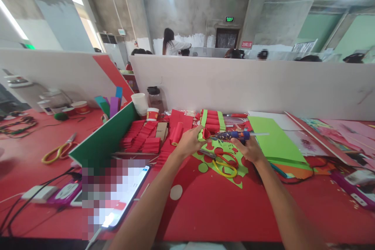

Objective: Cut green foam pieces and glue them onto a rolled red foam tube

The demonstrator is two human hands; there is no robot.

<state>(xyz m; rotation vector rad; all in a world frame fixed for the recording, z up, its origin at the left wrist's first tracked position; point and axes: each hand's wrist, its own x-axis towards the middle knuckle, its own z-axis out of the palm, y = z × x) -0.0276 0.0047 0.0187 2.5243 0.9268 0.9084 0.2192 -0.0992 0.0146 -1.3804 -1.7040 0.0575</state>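
My left hand (190, 140) is closed around a red paper roll (206, 133) with a lime-green band. In my right hand (249, 146) is a blue hot glue gun (238, 135), its pale glue stick (259, 134) poking out to the right. The nozzle points left at the roll; whether it touches cannot be made out. Just beyond stand finished-looking red rolls with green bands (212, 120). Below the hands, scissors with one red and one yellow handle (225, 166) lie on cut green paper (241, 170). A green paper disc (203, 168) is nearby.
Folded red paper strips (140, 136) lie to the left beside a green board (105, 134). A lit phone (129, 199) leans at front left. Green sheets (272, 136) are stacked right. Yellow-handled scissors (60, 149) and a power strip (66, 193) sit far left. A white partition (249, 86) stands behind.
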